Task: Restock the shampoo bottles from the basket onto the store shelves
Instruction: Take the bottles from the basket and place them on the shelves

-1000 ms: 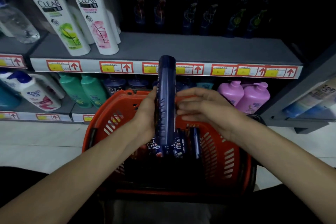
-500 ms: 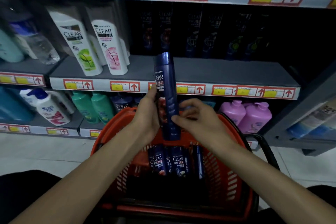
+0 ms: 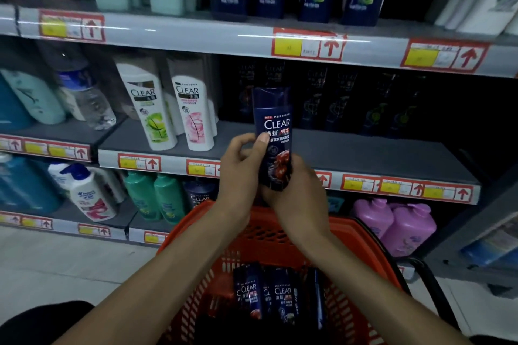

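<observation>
A dark blue CLEAR shampoo bottle point(image 3: 273, 120) stands upright in both my hands, its label facing me, in front of the middle shelf point(image 3: 350, 157). My left hand point(image 3: 241, 171) grips its left side, thumb on the label. From below and the right, my right hand point(image 3: 297, 190) wraps the bottle's base. Beneath my arms sits the orange basket point(image 3: 356, 235), with several more dark CLEAR bottles point(image 3: 266, 297) lying in it. A row of similar dark bottles point(image 3: 336, 101) stands at the back of the middle shelf.
White CLEAR bottles point(image 3: 168, 112) stand on the middle shelf to the left. Dark and pale green bottles fill the top shelf point(image 3: 196, 33). Green bottles point(image 3: 157, 196) and purple bottles point(image 3: 398, 224) sit on the low shelf behind the basket. A second shelf unit juts in at right.
The bottle has been lifted higher out of the basket and turned so its label faces me. My right hand shifted to its base, and my view rose toward the upper shelves.
</observation>
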Demonstrator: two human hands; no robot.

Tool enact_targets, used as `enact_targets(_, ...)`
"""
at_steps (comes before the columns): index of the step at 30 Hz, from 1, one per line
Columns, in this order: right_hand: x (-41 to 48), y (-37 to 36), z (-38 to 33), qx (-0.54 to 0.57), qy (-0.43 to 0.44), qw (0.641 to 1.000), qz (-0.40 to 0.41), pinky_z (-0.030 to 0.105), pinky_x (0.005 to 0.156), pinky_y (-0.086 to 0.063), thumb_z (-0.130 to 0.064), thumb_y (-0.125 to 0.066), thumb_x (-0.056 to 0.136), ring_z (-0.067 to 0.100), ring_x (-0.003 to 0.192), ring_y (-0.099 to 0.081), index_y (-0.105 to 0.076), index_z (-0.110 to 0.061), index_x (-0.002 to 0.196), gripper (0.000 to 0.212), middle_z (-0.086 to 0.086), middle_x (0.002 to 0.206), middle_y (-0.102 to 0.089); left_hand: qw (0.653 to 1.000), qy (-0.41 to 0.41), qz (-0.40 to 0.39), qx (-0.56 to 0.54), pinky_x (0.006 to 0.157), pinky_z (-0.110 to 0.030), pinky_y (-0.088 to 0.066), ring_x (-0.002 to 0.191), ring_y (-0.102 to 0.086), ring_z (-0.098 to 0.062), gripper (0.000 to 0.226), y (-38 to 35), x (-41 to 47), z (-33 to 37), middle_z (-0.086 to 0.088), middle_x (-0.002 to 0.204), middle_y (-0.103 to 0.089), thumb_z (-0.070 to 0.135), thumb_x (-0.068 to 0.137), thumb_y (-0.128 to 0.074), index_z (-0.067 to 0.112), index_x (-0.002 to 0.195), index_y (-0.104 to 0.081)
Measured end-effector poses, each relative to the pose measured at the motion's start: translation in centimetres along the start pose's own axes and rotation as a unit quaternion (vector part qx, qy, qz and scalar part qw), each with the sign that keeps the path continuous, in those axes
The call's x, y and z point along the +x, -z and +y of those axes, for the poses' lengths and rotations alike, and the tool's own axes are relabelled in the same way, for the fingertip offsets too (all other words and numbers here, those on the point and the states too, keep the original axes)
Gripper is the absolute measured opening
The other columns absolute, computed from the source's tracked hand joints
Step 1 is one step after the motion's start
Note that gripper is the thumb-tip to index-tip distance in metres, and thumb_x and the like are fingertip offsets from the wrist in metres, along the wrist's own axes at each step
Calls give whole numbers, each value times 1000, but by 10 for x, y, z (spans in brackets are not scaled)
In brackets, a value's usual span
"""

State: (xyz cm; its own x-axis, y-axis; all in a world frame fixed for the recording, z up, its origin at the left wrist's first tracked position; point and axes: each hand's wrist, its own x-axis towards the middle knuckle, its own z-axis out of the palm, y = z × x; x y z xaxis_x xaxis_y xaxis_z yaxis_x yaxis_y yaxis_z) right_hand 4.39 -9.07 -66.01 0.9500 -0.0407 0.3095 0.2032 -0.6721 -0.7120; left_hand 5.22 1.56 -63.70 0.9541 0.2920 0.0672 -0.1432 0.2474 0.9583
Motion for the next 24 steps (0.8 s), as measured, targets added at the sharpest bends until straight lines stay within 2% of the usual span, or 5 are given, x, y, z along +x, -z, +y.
enact_targets(4, 28, -7, -6, 35, -5, 999, 14, 41, 74, -58, -46, -82, 70, 14, 91, -68, -56, -36, 114, 52, -12, 103, -68, 999, -14, -23, 29, 66, -25, -59, 75, -73, -6, 27, 3, 18, 15, 6, 80, -77, 29, 98, -69, 11, 118, -63)
enact_targets(8, 52, -12, -5, 85, -2, 996, 14, 41, 71, -60, -38, -85, 66, 12, 85, -70, -61, -34, 113, 53, -12, 97, -72, 997, -11, -48, 56, 82, -38, -62, 90, -76, -13, 28, 9, 39, 21, 4, 90, -78, 28, 95, -72, 14, 118, -62)
enact_targets(17, 118, -39, 2, 118, -29, 990, 65, 29, 76, -53, -27, -86, 76, 12, 94, -66, -60, -20, 123, 55, -6, 105, -70, 969, -15, -98, 228, 97, -25, -50, 112, -65, -12, 52, 9, 85, -6, -2, 116, -69, 20, 100, -63, 29, 149, -49)
enact_targets(20, 144, -51, 8, 90, -46, 991, 87, 35, 76, -55, -29, -83, 78, 19, 93, -66, -57, -17, 109, 43, 0, 102, -68, 971, 0, -102, 217, 110, -33, -47, 114, -64, -10, 62, 0, 108, -13, 3, 116, -70, 21, 97, -65, 27, 155, -42)
enact_targets(24, 169, -65, 14, 54, -76, 990, 104, 45, 81, -56, -24, -75, 86, 30, 97, -64, -53, -10, 99, 30, 11, 104, -64, 979, 17, -107, 172, 99, -22, -47, 100, -61, 0, 67, -11, 131, -19, 7, 105, -67, 21, 98, -66, 21, 158, -36)
